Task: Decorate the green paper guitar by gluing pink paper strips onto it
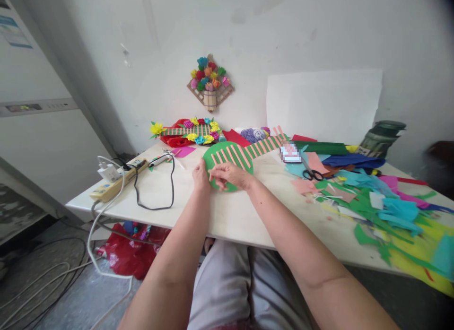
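A flat green guitar-shaped paper craft (230, 149) lies on the table, with a round body and a long neck. Peach strips run across its body and along the neck (266, 145), and some stick out past the far end. My left hand (201, 177) grips the left edge of the round body. Over the lower part of the body is my right hand (230, 176), its fingers bent in toward the thumb. Whatever may be between those fingertips is too small to make out.
Behind stands a finished guitar craft with paper flowers (187, 131). At left are a power strip (118, 181), a black cable (172, 183) and a glue gun (159, 160). Scissors (312, 174), coloured paper scraps (376, 212) and a dark bottle (381, 138) lie at right.
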Tool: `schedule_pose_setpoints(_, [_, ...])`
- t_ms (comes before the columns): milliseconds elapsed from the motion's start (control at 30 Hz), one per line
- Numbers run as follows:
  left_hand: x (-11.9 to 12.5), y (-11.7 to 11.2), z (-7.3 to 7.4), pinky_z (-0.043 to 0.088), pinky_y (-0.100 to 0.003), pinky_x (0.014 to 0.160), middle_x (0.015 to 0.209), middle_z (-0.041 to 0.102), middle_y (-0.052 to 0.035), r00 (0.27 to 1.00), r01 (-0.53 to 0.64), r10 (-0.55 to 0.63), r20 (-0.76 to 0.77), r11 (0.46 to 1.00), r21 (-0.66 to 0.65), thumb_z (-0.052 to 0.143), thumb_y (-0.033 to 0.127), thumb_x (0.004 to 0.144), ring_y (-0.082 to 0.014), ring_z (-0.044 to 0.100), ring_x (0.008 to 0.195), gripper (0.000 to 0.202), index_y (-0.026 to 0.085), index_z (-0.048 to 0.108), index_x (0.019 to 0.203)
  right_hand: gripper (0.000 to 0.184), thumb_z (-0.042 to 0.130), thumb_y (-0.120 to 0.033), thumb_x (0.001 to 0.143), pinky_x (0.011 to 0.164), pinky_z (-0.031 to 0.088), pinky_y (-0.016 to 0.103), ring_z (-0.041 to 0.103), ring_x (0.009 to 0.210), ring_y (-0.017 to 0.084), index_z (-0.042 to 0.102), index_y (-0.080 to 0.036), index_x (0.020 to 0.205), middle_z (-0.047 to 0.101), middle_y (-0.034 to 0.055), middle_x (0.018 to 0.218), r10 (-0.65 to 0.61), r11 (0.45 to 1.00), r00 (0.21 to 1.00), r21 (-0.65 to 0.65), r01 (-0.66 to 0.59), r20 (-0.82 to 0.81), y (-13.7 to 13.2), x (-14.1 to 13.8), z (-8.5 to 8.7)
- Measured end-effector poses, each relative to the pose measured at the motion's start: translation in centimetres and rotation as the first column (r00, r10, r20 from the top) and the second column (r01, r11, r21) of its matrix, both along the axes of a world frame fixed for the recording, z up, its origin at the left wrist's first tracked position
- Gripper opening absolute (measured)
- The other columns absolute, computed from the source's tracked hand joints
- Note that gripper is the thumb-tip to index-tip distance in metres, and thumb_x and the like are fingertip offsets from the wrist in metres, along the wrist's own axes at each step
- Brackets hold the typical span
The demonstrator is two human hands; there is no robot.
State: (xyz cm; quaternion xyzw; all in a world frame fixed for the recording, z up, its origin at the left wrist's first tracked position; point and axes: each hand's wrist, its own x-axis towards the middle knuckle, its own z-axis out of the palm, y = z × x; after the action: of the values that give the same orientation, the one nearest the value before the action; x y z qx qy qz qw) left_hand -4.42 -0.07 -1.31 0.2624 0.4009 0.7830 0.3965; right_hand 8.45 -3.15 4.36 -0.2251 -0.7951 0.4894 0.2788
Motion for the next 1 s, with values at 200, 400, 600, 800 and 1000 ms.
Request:
schedule_pose_setpoints(200, [0.3, 0.4, -0.3, 0.045, -0.027, 0.055, 0.060, 0.061, -0.0034, 0.996, 0.029, -0.032, 0.088, 0.999, 0.039, 0.064, 0.055, 0.060, -0.0134, 0.056, 0.054, 0.045, 0.011, 0.060, 0.069, 0.023, 0.058, -0.037, 0.073, 0.058, 0.038, 0.022, 0.052, 0.058, 0.011, 0.065, -0.016, 0.071, 0.059, -0.0005, 0.058, -0.538, 0.800, 0.817, 0.432, 0.417, 0.207, 1.3, 1.9, 0.3])
schedule_pose_setpoints(400, [0.0, 1.2, -1.2, 0.043, -0.024, 0.052, 0.058, 0.060, -0.0024, 0.999, 0.039, -0.041, 0.035, 0.998, 0.057, 0.064, 0.057, 0.058, -0.0124, 0.055, 0.053, 0.047, 0.012, 0.061, 0.070, 0.026, 0.048, -0.026, 0.079, 0.071, 0.040, 0.028, 0.059, 0.090, 0.019, 0.064, -0.028, 0.099, 0.066, 0.0027, 0.097, -0.740, 0.520, 0.612, 0.814, 0.259, 0.278, 1.0, 0.9, 0.6])
schedule_pose_setpoints(600, [0.1, 0.9, -0.9, 0.042, -0.023, 0.049, 0.053, 0.056, -0.0006, 1.000, 0.029, -0.030, 0.010, 0.999, 0.025, 0.065, 0.057, 0.058, -0.0099, 0.051, 0.046, 0.045, 0.013, 0.058, 0.064, 0.028, 0.048, -0.023, 0.078, 0.073, 0.042, 0.030, 0.058, 0.093, 0.023, 0.062, -0.021, 0.103, 0.060, 0.0104, 0.105, -0.767, 0.476, 0.537, 0.873, 0.108, 0.352, 0.5, -0.5, 0.7])
schedule_pose_setpoints(800, [0.3, 0.7, -0.6, 0.044, -0.025, 0.051, 0.056, 0.059, -0.0019, 0.999, 0.036, -0.036, 0.027, 0.999, 0.029, 0.065, 0.055, 0.058, -0.0111, 0.053, 0.049, 0.044, 0.012, 0.059, 0.066, 0.021, 0.044, -0.018, 0.082, 0.073, 0.044, 0.030, 0.060, 0.089, 0.020, 0.065, -0.017, 0.086, 0.058, 0.0106, 0.106, -0.749, 0.495, 0.599, 0.841, 0.218, 0.285, 2.1, -0.3, 0.3])
schedule_pose_setpoints(1000, [0.3, 0.5, -0.3, 0.045, -0.026, 0.054, 0.058, 0.060, -0.0035, 1.000, 0.012, -0.012, 0.012, 1.000, -0.001, 0.064, 0.055, 0.060, -0.0121, 0.054, 0.052, 0.045, 0.010, 0.061, 0.068, 0.008, 0.054, -0.024, 0.075, 0.059, 0.046, 0.025, 0.057, 0.064, 0.011, 0.053, -0.017, 0.071, 0.064, 0.0034, 0.087, -0.551, 0.785, 0.816, 0.223, 0.578, -0.174, 3.7, 1.2, -0.6])
